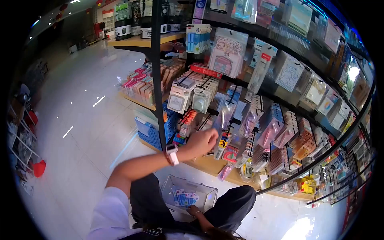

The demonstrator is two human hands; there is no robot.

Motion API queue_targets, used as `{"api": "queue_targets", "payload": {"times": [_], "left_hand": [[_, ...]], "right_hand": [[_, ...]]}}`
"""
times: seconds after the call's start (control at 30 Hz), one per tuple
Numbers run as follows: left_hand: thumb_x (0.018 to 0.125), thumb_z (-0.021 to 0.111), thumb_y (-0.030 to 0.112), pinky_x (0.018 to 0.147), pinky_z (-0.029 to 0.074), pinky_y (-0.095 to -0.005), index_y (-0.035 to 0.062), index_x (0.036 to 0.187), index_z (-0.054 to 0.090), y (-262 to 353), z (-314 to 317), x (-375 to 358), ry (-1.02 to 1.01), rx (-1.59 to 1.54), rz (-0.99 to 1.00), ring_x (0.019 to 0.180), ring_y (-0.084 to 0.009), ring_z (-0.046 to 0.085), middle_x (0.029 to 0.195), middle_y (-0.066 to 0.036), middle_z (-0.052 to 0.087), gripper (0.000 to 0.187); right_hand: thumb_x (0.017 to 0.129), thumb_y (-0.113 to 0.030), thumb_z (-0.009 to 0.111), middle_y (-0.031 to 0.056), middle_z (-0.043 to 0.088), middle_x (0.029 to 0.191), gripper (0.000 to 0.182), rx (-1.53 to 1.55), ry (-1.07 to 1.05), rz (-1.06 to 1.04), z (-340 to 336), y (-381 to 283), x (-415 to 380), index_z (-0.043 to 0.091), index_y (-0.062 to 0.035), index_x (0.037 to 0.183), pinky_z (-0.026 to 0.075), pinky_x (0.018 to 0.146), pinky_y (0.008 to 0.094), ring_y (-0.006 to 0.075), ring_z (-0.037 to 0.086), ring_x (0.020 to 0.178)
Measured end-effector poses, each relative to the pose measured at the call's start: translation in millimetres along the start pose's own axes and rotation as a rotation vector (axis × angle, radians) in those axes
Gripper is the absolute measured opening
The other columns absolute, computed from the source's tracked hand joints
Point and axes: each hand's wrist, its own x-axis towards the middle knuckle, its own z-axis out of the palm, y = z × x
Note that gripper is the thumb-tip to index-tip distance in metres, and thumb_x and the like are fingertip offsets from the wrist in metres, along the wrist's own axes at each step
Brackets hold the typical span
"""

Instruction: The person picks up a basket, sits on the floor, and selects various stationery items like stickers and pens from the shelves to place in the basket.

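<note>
My left hand (203,143), with a pale watch (172,154) at its wrist, is stretched out to the hanging goods. Its fingers are curled closed; whether something thin is in them is hidden. Right by the fingertips is a clear plastic packet (226,115) on the rack. Between my knees stands a grey open box (208,195) with several blue-and-white packets (184,198) inside. Low at the box's near side, my right hand (194,210) reaches to these packets. Its fingers are too small and partly hidden to make out a grip.
A black-framed rack holds rows of hooked stationery packs (202,98). A black post (158,80) rises left of my left hand. A blue basket (150,134) stands on the low wooden shelf. Pale tiled floor (86,120) stretches left, with a metal rack (20,148) at the edge.
</note>
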Motion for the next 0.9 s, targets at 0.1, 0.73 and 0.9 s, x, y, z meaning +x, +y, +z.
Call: {"api": "queue_targets", "payload": {"times": [0.1,0.73,0.9], "left_hand": [[0.073,0.059,0.011,0.073,0.042,-0.0327,0.0026,0.09,0.047,-2,-40,87,0.436,0.104,0.23,0.082,-0.0236,0.053,0.086,-0.01,0.052,0.022],[0.057,0.069,0.043,0.082,0.042,-0.0431,-0.0114,0.108,0.04,-114,-110,250,0.645,0.328,-0.447,0.092,-0.0368,0.055,0.099,-0.026,0.055,0.08],[0.058,0.067,0.043,0.076,0.046,-0.0369,-0.0091,0.098,0.052,-77,-132,231,0.466,0.1,-0.505,0.09,-0.0346,0.057,0.098,-0.023,0.057,0.067]], "right_hand": [[0.072,-0.035,0.053,0.0165,0.057,0.104,0.041,0.11,0.048,0.074,-10,-5,-4,0.058,-0.0084,0.103,0.041,0.086,0.0348,0.0294,0.054,0.098],[0.076,-0.004,0.059,0.0118,0.061,0.096,0.024,0.062,0.921,-0.8,-375,-222,-318,0.056,-0.0015,0.099,0.043,0.081,0.0293,0.023,0.059,0.09],[0.077,-0.002,0.056,0.0099,0.062,0.094,0.026,0.043,0.943,-0.928,-434,-257,-334,0.053,0.0005,0.103,0.044,0.081,0.0294,0.0178,0.059,0.089]]}}
